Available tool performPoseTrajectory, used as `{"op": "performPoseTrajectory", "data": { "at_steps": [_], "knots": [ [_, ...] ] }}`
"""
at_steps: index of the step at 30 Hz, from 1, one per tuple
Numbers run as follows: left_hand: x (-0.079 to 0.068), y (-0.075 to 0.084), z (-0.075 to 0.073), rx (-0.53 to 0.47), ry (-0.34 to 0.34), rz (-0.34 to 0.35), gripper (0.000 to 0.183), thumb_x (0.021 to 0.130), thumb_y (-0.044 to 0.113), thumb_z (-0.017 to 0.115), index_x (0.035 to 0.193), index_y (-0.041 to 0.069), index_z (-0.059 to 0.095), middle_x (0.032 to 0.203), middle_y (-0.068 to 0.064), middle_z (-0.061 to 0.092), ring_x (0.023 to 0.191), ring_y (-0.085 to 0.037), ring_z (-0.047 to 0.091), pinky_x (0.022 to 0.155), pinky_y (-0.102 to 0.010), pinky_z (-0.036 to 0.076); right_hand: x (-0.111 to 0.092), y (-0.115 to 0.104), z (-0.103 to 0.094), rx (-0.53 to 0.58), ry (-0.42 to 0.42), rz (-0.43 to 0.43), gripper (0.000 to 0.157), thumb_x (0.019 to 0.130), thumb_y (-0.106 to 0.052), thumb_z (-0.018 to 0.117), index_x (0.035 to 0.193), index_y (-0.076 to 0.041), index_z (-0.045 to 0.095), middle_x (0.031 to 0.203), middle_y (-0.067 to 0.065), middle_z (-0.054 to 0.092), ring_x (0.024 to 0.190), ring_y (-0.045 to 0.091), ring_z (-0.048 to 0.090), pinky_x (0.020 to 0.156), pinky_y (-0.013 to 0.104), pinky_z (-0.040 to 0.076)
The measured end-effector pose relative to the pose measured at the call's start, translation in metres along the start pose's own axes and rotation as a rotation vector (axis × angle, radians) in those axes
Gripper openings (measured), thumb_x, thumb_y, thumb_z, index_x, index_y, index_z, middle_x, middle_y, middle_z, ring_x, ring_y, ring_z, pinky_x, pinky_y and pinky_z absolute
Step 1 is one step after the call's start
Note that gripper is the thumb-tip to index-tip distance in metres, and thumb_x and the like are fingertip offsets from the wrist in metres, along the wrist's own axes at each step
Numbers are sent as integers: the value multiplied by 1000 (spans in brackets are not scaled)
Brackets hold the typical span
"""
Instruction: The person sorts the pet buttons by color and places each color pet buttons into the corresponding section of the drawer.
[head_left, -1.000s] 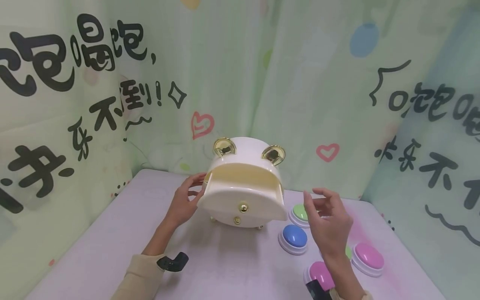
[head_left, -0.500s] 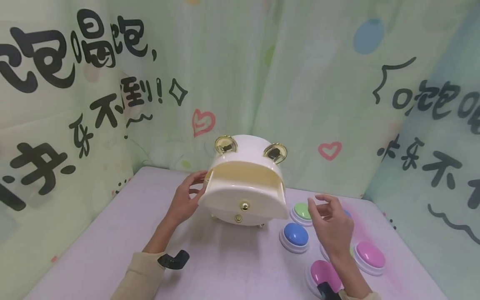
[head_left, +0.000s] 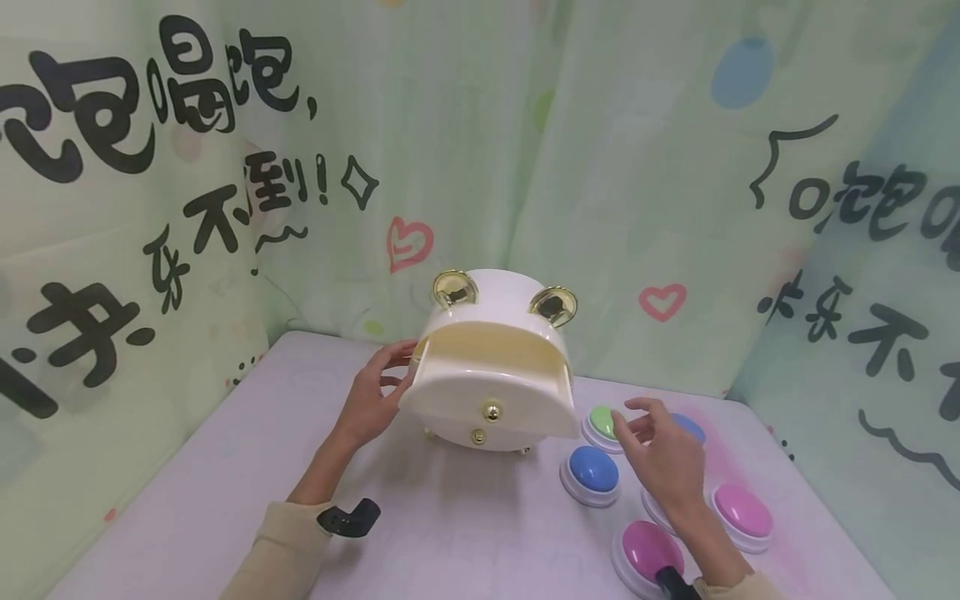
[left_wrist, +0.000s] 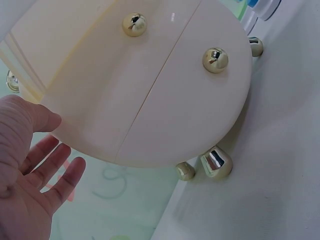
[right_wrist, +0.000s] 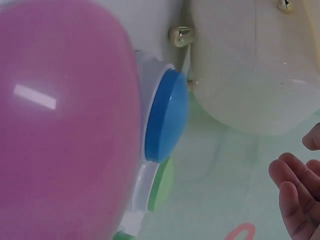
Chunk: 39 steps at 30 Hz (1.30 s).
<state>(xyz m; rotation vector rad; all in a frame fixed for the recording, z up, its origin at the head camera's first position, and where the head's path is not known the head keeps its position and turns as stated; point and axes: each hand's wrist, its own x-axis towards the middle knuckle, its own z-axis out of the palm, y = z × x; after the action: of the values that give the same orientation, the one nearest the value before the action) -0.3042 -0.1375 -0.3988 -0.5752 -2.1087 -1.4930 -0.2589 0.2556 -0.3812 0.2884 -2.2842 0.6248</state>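
A white rounded drawer box [head_left: 504,293] with two gold ears stands on the table. Its upper drawer [head_left: 450,408] is pulled out and looks bare inside; a gold knob [head_left: 492,412] sits on the drawer front. At the box's left side is my left hand [head_left: 367,404], its thumb [left_wrist: 47,119] at the edge of the drawer front and the other fingers spread loosely behind that edge. My right hand [head_left: 669,467] hovers, holding nothing, to the right of the box. Its fingers [right_wrist: 292,170] are loosely bent, near the green button [head_left: 602,422].
Several round push buttons on white bases lie right of the box. Among them are a blue button [head_left: 594,468], a second blue button [head_left: 688,428] behind the right hand, a pink button [head_left: 742,508] and a nearer pink button [head_left: 649,550]. A printed curtain [head_left: 480,150] surrounds the table.
My right hand has dropped slightly, and the blue button behind it has come into sight. My left hand keeps its place at the box; the drawer stays out.
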Motion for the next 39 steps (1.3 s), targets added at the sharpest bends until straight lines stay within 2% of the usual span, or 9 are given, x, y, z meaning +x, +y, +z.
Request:
{"op": "performPoseTrajectory", "data": {
  "at_steps": [9,18,27,39],
  "knots": [
    [1,0,0,3,4,9,47,98,3,67,143,6,55,135,-16,63,123,-33,61,87,-50,55,1,12,4,-45,-169,42,31,92,-18,75,117,-1,65,80,11,74,66,23,68,49,25,45],
    [2,1,1,6,6,16,47,97,3,67,143,6,55,134,-16,63,122,-33,61,87,-51,55,9,24,4,-37,-326,172,40,95,-26,72,123,0,60,93,17,75,83,33,72,64,39,56],
    [2,-1,1,1,0,4,48,98,4,67,143,7,55,135,-15,63,122,-33,61,87,-51,55,16,42,6,7,-490,263,56,96,-38,71,130,3,55,106,22,73,100,40,70,78,49,59],
    [1,-2,1,2,8,1,48,97,4,68,143,8,56,134,-15,64,122,-32,62,87,-51,55,25,51,10,11,-580,270,64,94,-40,72,133,7,52,118,29,67,109,45,66,85,53,56]
  ]
}}
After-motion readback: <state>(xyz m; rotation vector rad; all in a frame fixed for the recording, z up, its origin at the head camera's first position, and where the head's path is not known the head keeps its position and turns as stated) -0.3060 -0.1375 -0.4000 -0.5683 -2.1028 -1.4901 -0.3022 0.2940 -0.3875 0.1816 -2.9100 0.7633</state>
